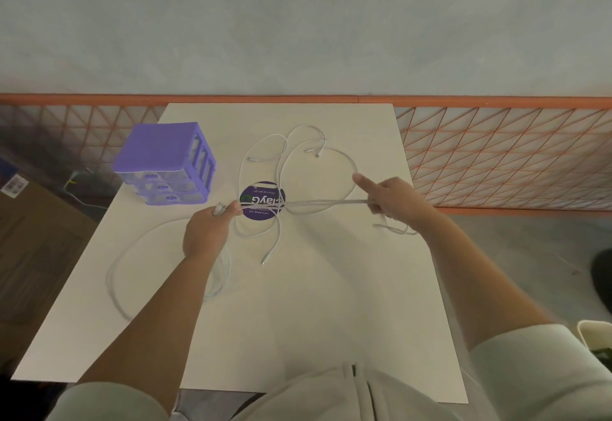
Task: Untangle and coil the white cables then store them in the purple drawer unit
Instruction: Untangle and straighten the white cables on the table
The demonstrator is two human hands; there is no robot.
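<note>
We pinch a stretch of the white cables (326, 202) taut w/ left hand (209, 232) and right hand (390, 200), index out, just right of the purple drawer unit (167, 163). Risk: pulling tightens the loose loops beyond into a knot.

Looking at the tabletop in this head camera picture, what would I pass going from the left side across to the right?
purple drawer unit → left hand, gripping white cable → round purple sticker → stretched white cables → right hand, holding their other end, forefinger pointing out.
</note>
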